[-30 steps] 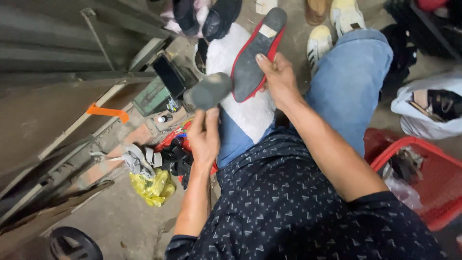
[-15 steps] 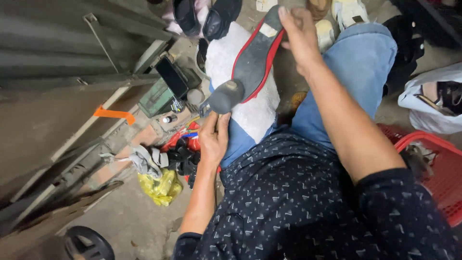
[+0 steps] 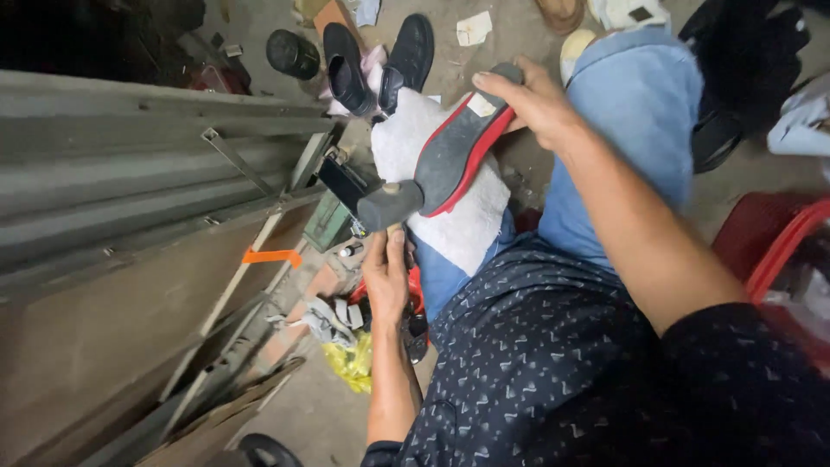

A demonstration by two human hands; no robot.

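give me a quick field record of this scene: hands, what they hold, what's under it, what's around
left hand: grips a hammer, head against the shoe sole
right hand: holds the red shoe by one end, sole up
support: white cloth over the left knee
floor ahead: black shoes
left side: metal sheets, green box
right side: red basket
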